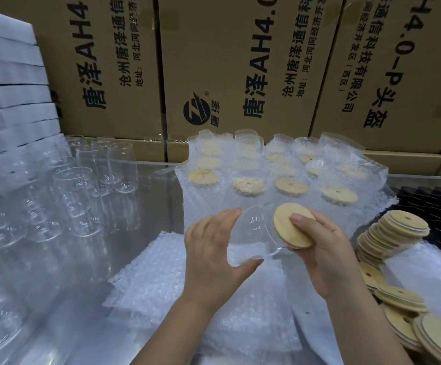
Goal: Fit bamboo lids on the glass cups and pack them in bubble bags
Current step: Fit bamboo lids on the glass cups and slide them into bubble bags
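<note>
A clear glass cup (253,235) is tilted with its mouth toward the right, gripped around the body by my left hand (214,256). A round bamboo lid (285,222) sits against the cup's mouth, and my right hand (324,254) presses on it with the thumb across its face and the fingers under its edge. Beneath both hands lies a pile of flat bubble bags (161,275). Behind them stand several packed cups (290,187) in bubble bags, lids up.
Bare glass cups (82,191) crowd the left side of the metal table (150,196). Loose bamboo lids (395,227) are stacked and scattered at the right. White foam sheets (8,83) rise at far left, cardboard cartons (240,64) form the back wall.
</note>
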